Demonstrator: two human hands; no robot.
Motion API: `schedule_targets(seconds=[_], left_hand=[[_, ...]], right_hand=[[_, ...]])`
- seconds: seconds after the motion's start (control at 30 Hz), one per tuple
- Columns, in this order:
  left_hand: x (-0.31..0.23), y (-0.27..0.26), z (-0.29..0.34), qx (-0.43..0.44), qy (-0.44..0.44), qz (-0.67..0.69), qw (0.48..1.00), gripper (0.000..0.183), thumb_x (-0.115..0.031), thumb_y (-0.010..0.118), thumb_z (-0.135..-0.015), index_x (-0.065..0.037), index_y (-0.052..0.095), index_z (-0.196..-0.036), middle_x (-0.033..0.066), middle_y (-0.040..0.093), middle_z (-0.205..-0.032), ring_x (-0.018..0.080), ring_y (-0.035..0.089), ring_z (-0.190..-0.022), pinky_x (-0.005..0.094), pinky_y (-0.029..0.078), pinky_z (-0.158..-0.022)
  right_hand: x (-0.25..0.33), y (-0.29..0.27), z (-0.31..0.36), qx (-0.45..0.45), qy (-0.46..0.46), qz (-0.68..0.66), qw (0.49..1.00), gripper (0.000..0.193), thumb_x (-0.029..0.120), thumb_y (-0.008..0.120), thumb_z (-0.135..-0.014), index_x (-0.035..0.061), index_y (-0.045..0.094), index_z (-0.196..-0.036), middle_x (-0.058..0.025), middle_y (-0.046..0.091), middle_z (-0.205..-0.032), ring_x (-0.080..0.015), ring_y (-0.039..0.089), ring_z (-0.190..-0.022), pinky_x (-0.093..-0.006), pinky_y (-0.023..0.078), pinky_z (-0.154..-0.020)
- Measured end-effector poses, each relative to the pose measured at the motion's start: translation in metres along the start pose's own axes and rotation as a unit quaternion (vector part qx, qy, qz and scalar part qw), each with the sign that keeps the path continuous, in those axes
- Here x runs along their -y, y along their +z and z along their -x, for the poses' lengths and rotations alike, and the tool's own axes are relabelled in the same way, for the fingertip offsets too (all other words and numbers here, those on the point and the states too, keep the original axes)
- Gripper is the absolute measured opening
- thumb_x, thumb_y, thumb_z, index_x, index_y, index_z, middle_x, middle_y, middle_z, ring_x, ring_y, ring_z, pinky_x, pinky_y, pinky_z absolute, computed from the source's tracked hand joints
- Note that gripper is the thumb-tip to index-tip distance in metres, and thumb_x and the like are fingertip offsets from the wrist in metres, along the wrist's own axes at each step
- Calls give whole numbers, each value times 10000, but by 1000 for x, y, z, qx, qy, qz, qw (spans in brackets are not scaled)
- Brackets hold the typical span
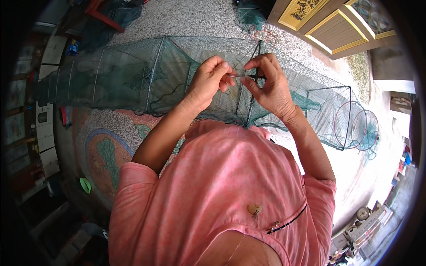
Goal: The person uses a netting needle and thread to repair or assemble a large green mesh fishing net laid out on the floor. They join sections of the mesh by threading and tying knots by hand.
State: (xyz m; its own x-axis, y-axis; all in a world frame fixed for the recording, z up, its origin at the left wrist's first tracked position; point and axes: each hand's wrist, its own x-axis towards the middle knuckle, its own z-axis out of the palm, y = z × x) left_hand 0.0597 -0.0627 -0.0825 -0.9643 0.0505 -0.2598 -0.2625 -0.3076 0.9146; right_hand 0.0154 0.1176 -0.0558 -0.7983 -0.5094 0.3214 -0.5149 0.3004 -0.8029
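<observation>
A long folding net trap (120, 77) of green mesh over square frames stretches across in front of me. Above its middle, the fingertips of my left hand (210, 81) are pinched on a thin, shiny, rod-like piece (238, 76). The piece points right, into the gap between the thumb and forefinger of my right hand (272, 86). Those two fingers are apart. A dark part shows inside that gap, and I cannot make out whether it belongs to the piece. Just below both hands runs a dark frame bar (251, 99) of the trap.
Red-rimmed rings (355, 124) show at the trap's right end. A panelled door (337, 33) stands at the upper right, and a red wooden frame (104, 15) at the upper left. Patterned flooring (106, 146) lies at left, with a green slipper-like item (85, 185) on the ground.
</observation>
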Motion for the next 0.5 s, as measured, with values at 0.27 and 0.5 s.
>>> schedule_targets(seconds=[0.27,0.5], left_hand=[[9,-3,-2,-4,-11,54,998,119,-147,467,-937,-57,515,-877,38,594,-832,97,563,-684,220,440,-584],[4,26,5,-45,145,-236,960,144,-168,568,-886,-33,518,-888,28,571,-818,108,548,-726,257,456,-658]], right_hand=[[19,6,-11,4,-105,316,943,117,184,685,-694,145,634,-792,41,555,-794,-214,519,-771,-328,425,-672],[89,-28,-52,-20,-108,-253,961,146,83,575,-883,-2,551,-999,-92,600,-850,-198,583,-813,-294,469,-768]])
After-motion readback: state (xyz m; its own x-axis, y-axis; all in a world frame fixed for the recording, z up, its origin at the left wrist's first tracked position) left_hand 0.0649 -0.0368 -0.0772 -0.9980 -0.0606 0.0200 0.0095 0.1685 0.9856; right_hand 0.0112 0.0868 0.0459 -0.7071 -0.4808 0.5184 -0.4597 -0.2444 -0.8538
